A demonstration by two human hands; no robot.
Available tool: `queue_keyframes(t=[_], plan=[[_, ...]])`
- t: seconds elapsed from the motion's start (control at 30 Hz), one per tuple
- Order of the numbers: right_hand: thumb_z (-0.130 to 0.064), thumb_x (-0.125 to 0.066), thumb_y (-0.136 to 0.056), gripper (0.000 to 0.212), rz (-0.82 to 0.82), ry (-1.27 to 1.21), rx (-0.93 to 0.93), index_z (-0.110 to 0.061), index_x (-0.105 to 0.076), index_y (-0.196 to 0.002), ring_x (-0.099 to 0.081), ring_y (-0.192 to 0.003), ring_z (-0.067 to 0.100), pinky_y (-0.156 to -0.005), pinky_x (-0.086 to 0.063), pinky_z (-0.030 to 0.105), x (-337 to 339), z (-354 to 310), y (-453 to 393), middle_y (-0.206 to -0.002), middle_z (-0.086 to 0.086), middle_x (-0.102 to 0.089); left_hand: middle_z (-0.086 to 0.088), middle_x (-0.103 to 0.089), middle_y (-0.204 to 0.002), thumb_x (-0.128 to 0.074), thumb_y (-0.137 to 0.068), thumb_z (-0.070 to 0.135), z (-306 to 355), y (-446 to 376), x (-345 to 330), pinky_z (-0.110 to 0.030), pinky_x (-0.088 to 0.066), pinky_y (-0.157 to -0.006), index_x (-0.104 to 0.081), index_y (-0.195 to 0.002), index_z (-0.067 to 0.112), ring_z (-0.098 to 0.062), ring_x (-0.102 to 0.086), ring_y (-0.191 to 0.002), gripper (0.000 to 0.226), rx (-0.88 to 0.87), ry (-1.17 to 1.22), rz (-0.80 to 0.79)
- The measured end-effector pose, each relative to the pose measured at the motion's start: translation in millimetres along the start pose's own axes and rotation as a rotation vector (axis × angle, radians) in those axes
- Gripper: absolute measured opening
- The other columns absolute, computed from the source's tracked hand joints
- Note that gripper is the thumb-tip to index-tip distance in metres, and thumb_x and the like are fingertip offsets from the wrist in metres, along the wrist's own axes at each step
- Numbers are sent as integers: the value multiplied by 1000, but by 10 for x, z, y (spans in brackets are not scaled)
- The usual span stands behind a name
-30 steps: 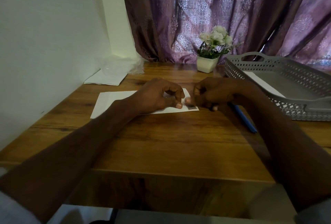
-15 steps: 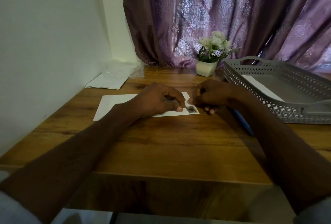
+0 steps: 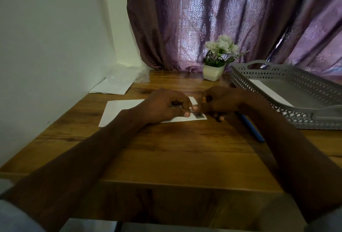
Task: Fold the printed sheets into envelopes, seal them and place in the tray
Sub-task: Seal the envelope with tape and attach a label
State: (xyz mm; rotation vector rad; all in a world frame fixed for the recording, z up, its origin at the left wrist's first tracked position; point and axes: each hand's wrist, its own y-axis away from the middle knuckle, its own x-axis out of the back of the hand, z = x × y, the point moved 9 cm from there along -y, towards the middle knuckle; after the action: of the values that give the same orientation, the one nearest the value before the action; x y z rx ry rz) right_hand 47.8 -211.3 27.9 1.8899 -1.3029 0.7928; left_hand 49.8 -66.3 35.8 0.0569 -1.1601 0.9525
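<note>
Head view: white envelope (image 3: pixel 125 108) lying flat on the wooden table (image 3: pixel 175 150) at frame centre, long edge running left to right. Left hand (image 3: pixel 162 107) curled over its right half, fingertips pressed down beside a small dark stamp-like square (image 3: pixel 199 115) at the lower right corner. Right hand (image 3: pixel 220 103) loosely curled just right of the envelope's right edge, thumb tip meeting that corner; whether anything is pinched inside, cannot tell. Likely step: fixing the square or sealing the corner. To do well: hold the paper still under the left fingertips, press the square flat from one edge to the other, rub firmly, avoid skewing. Grey perforated tray (image 3: pixel 277 72) at right of frame, well apart from both hands, a white sheet already inside. Blue pen (image 3: pixel 252 131) beneath the right forearm.
</note>
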Motion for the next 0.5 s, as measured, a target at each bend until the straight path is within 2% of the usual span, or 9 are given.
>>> queue_keyframes(t=[0.07,0.1,0.17,0.27,0.37,0.5], plan=[[-37,-82,-82,39,5,38,-26,-12,-55,-95,-56,-46,11,-47,-48,23,-5,13,-40,-72,6,-64,15,-76,-115,-82,-87,33,12,9,-2,-37,-57,-91,-80,-103,29,-3,-68,-105,17,2,-24,-12],[-33,-85,-80,41,-8,26,-38,-13,-53,-94,-56,-45,11,-46,-48,24,-12,25,-41,-72,6,-64,16,-75,-117,-81,-87,35,21,10,-6,-34,-57,-92,-80,-108,31,-3,-68,-107,21,-2,-26,-23],[-28,-89,-74,44,-44,-22,-54,-14,-50,-91,-56,-48,13,-49,-49,26,-22,45,-21,-79,8,-63,16,-74,-121,-81,-88,33,34,14,-21,-22,-53,-95,-79,-114,32,0,-66,-112,26,-17,-2,-43],[-29,-86,-78,37,-28,-35,-50,-14,-53,-89,-59,-51,13,-48,-49,23,0,70,-7,-76,7,-63,14,-76,-118,-85,-84,27,-14,-2,-8,-9,-48,-93,-83,-106,24,3,-65,-113,22,15,36,-20],[-20,-82,-83,30,-10,-70,-60,-13,-54,-90,-59,-53,13,-44,-48,20,15,110,-11,-75,8,-62,16,-76,-113,-88,-81,27,-72,-9,-16,-15,-51,-93,-83,-93,21,4,-67,-109,15,72,77,-6],[-9,-85,-78,33,-126,-92,0,-14,-55,-90,-61,-59,13,-56,-52,26,-25,72,85,-86,6,-64,17,-77,-112,-88,-81,29,-76,-4,-31,-33,-56,-98,-77,-83,20,1,-69,-106,15,79,76,-15]])
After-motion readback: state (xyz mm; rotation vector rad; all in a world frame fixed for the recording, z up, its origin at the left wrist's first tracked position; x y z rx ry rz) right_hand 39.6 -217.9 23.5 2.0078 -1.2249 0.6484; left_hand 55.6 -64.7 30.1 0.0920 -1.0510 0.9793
